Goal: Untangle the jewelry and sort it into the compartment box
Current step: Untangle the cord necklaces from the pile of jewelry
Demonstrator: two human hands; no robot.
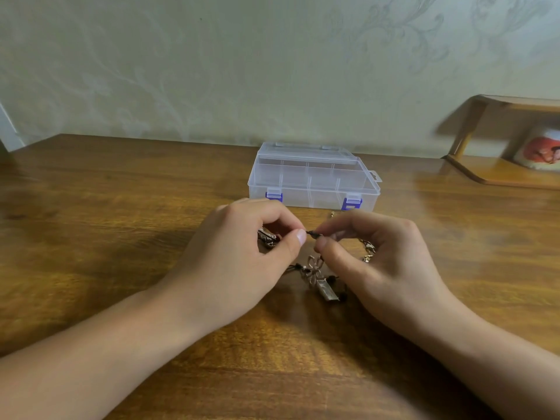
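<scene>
1. Both bare forearms reach in from the lower corners and converge toward the middle.
2. The left hand (242, 253) is knuckles-up, its fingers (298, 236) curled, thumb and forefinger pinched together.
3. The right hand (378, 262) mirrors it, fingers curled in a pinch, the tips of both hands nearly touching.

On the wooden table (91, 207), the left hand (242, 256) and right hand (378, 262) pinch a thin black cord (312, 234) between them, above the tangled jewelry (318, 277). The clear compartment box (313, 177), lid closed, sits at twelve o'clock from the hands; a wooden shelf (500, 174) lies at two o'clock.
</scene>
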